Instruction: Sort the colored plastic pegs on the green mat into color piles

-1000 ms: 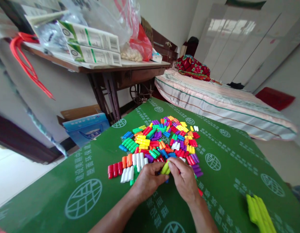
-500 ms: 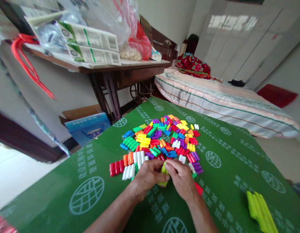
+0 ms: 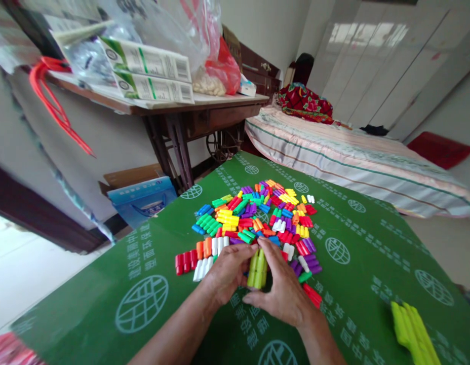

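Note:
A lime-green piece of plastic tubes (image 3: 258, 269), joined side by side, sits between my two hands, low over the near middle of the table. My left hand (image 3: 228, 272) grips its left side, with some fingertips hidden behind it. My right hand (image 3: 282, 289) curves round the right side, its fingers against the far end and its thumb sticking out below. Just beyond lies a spread of similar pieces in many colours, among them a red set (image 3: 185, 262), a white set (image 3: 202, 268) and a yellow set (image 3: 227, 218).
The green table (image 3: 86, 309) bears printed globes and lettering. A larger lime-green joined piece (image 3: 414, 332) lies at the near right. Behind stand a wooden sewing-machine table (image 3: 204, 121) with boxes (image 3: 151, 63) and bags, and a bed (image 3: 345, 147). A blue bag (image 3: 144, 200) is on the floor.
My right hand has gone from a pinch at the piece's far end to a wider hold along its right side. More of the lime-green piece shows, standing more upright.

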A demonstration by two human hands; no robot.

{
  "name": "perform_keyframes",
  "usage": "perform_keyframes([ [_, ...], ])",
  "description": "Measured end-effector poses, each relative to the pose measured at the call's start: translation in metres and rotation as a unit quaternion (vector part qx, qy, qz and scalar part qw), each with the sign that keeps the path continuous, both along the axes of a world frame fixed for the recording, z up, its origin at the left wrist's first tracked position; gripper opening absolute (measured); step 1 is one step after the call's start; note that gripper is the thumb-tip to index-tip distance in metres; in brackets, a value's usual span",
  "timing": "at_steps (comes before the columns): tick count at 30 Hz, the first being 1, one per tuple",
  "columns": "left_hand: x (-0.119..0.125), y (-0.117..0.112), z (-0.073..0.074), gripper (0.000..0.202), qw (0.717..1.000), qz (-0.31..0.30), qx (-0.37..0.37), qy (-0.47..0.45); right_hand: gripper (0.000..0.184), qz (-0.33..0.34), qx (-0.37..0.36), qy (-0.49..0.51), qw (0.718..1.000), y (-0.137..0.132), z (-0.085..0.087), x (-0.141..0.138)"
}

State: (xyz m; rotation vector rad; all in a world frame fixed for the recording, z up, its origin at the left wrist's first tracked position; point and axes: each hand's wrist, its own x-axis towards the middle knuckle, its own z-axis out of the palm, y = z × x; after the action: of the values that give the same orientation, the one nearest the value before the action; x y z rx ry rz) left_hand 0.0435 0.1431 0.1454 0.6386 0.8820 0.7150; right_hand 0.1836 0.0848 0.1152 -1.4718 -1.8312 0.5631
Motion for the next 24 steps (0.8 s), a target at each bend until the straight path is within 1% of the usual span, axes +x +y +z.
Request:
perform_keyframes([
  [1,-0.0004,0.0002,0.0006,0.033,1.0,0.003,-0.004,-0.003,0.101,-0.002,0.003,-0.009,1.0,-0.0001,-0.0012,-0.0005],
  [4,-0.0016,-0.0002,-0.0003,0.031,1.0,0.005,-0.001,-0.006,0.094,-0.008,0.023,-0.026,0.999,0.0006,-0.0026,-0.0015],
  [8,-0.0013,-0.0017,-0.0025,0.026,1.0,0.002,0.005,0.018,0.09,-0.009,0.06,-0.039,0.997,0.0008,-0.0018,-0.002],
  [12,0.0002,-0.0037,-0.0004,0.022,0.999,-0.005,-0.003,0.033,0.086,-0.009,0.082,-0.059,0.995,0.0,-0.0002,-0.0019],
  [16,0.0008,-0.0056,0.0006,0.017,1.0,-0.012,0.0,0.026,0.082,-0.01,0.098,-0.064,0.993,-0.0005,0.0017,-0.0016],
  [21,0.0014,-0.0053,-0.0037,0.014,1.0,-0.016,0.002,0.003,0.077,-0.017,0.119,-0.052,0.991,-0.001,-0.0004,-0.0032],
  [24,0.0013,-0.0046,-0.006,0.014,1.0,-0.016,0.0,-0.005,0.077,-0.02,0.115,-0.05,0.992,-0.0008,-0.0013,-0.0049],
])
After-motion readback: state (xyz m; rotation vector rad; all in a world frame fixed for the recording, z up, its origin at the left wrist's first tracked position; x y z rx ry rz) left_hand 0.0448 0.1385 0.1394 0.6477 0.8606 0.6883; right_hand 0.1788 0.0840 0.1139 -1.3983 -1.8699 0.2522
